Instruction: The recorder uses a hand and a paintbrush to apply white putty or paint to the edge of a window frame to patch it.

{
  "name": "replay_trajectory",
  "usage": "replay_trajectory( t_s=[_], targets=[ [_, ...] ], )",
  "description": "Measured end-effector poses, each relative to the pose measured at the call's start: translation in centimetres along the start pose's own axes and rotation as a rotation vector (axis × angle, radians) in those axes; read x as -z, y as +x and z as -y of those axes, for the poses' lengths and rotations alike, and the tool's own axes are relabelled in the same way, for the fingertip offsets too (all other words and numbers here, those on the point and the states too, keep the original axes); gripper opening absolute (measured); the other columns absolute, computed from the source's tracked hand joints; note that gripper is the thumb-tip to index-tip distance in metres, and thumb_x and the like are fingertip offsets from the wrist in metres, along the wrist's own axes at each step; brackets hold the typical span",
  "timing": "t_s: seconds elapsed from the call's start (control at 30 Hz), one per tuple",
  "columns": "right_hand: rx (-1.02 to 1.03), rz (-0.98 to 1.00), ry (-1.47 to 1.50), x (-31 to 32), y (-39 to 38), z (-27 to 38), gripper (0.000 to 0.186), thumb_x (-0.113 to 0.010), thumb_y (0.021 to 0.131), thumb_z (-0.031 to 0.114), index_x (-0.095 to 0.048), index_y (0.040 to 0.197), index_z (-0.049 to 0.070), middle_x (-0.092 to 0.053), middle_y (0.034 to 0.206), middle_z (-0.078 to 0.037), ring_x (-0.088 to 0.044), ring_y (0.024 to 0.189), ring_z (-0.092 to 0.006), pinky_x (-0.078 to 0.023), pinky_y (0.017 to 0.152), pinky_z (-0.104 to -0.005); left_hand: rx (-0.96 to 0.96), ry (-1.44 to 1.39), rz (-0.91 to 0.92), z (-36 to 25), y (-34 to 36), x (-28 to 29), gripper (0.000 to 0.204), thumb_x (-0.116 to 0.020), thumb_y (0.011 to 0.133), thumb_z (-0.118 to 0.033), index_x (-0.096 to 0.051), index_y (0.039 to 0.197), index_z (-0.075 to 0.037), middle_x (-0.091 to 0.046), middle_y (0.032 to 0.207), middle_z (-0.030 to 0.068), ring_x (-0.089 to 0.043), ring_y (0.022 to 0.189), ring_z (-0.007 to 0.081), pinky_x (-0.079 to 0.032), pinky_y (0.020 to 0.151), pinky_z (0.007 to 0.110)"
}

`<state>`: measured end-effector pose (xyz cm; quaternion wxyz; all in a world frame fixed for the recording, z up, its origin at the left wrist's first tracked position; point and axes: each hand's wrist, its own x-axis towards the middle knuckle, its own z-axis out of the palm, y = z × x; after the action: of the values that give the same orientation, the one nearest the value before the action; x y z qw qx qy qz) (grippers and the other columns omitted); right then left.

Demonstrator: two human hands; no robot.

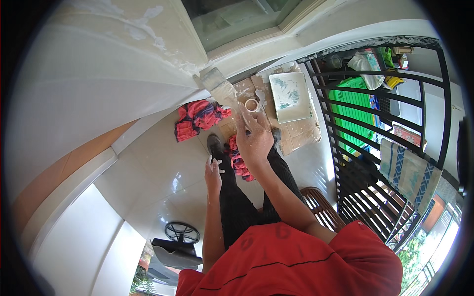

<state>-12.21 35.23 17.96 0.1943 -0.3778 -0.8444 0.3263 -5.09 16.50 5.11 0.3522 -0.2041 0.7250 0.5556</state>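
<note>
My right hand [254,140] is closed on the handle of a wide paintbrush [217,86], its bristles at the cream wall edge [197,59] below the window. My left hand [214,172] hangs lower, over my dark trouser leg, fingers apart and streaked with white. Beyond the right hand, a white paint tray [289,97] with green smears lies on paint-spattered cardboard [301,135], beside a small round container [251,105].
Crumpled red-and-dark cloths [195,121] lie on the tiled floor [158,167]. A black railing [385,91] runs along the right, a patterned cloth [405,172] hung over it and green plastic [350,103] behind it. A slatted wooden piece [321,207] is near my legs.
</note>
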Motion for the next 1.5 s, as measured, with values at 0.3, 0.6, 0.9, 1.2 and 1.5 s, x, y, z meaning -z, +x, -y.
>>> replay_trajectory(
  t_s=[0.3,0.6,0.9,1.2,1.5],
  targets=[
    [-0.076,0.047,-0.093,0.8,-2.4,0.1,0.023,-0.061,0.078,0.016,-0.064,0.100,0.011,-0.052,0.069,-0.006,-0.054,0.057,-0.0210,-0.044,0.052,-0.0313,-0.035,-0.041,-0.002,1.3,0.2,0.8,0.049,-0.043,0.090,-0.036,-0.035,0.127,-0.006,-0.059,0.099,0.0096,-0.053,0.059,0.0083,-0.039,0.053,0.019],
    [-0.080,0.090,-0.065,4.0,-4.8,-2.1,0.022,-0.061,0.078,0.012,-0.064,0.099,0.011,-0.052,0.067,-0.005,-0.054,0.057,-0.0190,-0.043,0.050,-0.0305,-0.032,-0.017,0.030,1.1,0.4,0.7,0.049,-0.043,0.089,-0.036,-0.035,0.127,-0.006,-0.059,0.101,0.0107,-0.054,0.060,0.0089,-0.041,0.054,0.020],
    [0.092,-0.023,-0.043,0.0,1.1,-0.5,0.022,-0.061,0.077,0.016,-0.064,0.099,0.014,-0.052,0.071,-0.004,-0.055,0.056,-0.0187,-0.043,0.047,-0.0297,0.001,0.030,0.043,-0.1,-0.3,-0.6,0.048,-0.041,0.090,-0.035,-0.034,0.128,-0.006,-0.059,0.102,0.0099,-0.053,0.060,0.0092,-0.040,0.055,0.020],
    [-0.071,0.026,-0.075,2.9,-1.8,-2.2,0.022,-0.061,0.077,0.017,-0.065,0.099,0.014,-0.055,0.072,-0.005,-0.056,0.058,-0.0198,-0.043,0.049,-0.0308,-0.015,0.035,0.039,0.7,-0.6,-0.1,0.049,-0.041,0.090,-0.036,-0.034,0.128,-0.007,-0.059,0.102,0.0090,-0.053,0.060,0.0084,-0.038,0.053,0.020],
    [-0.008,-0.048,-0.081,1.7,2.2,-1.0,0.021,-0.061,0.078,0.018,-0.065,0.098,0.015,-0.055,0.072,-0.005,-0.056,0.060,-0.0211,-0.044,0.052,-0.0320,-0.015,0.038,0.057,0.3,-0.5,-0.8,0.048,-0.041,0.090,-0.037,-0.034,0.128,-0.007,-0.059,0.103,0.0087,-0.053,0.059,0.0082,-0.037,0.052,0.020]
  ],
)
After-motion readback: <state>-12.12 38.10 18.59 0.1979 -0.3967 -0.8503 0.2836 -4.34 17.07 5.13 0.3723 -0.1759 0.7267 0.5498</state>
